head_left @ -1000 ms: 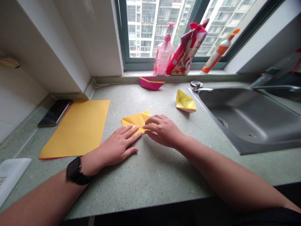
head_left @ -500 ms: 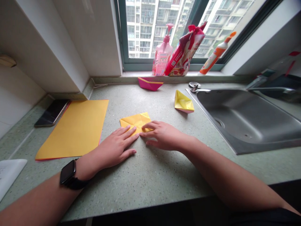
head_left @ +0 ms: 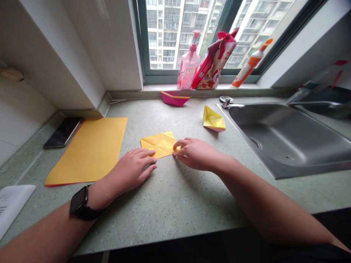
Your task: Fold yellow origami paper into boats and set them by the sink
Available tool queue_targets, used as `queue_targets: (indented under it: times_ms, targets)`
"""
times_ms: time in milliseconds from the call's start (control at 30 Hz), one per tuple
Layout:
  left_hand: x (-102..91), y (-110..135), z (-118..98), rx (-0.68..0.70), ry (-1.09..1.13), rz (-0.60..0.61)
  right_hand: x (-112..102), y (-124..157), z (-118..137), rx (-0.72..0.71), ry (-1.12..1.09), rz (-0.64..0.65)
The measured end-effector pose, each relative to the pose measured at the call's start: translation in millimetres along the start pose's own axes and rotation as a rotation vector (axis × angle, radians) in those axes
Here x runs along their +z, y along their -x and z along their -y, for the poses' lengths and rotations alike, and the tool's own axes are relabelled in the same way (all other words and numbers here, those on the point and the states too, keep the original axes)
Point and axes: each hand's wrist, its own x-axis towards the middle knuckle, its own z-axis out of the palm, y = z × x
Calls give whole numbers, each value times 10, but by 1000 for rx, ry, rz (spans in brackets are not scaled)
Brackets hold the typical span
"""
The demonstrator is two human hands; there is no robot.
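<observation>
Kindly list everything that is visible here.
Counter: 1, speckled green, foreground
Folded paper: 1, yellow, middle
Paper stack: 1, yellow top, left
Phone: 1, black, beside stack
Window: 1, green, far side
Windowsill: 1, white, below window
Pump bottle: 1, pink, windowsill
Bag: 1, red, windowsill
Slim bottle: 1, orange-white, windowsill
Sink: 1, grey, right
Faucet: 1, grey, behind sink
Metal fitting: 1, silver, sink's corner
Far boat: 1, pink, near windowsill
Near boat: 1, yellow, beside sink
Object: 1, white, left edge
Blurred items: several, mostly dark, behind sink
Buildings: several, pale, outside
Watch: 1, black, left wrist
Left hand: 1, bare, on folded paper
Right hand: 1, bare, pinching folded paper
</observation>
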Motion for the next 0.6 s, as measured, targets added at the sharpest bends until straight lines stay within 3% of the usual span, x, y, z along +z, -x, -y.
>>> queue_targets:
  times_ms: [267, 600]
  targets:
    - [-44, 17, 17, -76, -36, -10, -61, 8, 9, 85, -3, 41]
    - [-121, 61, 67, -132, 22, 14, -4, 32, -77, 45, -1, -3]
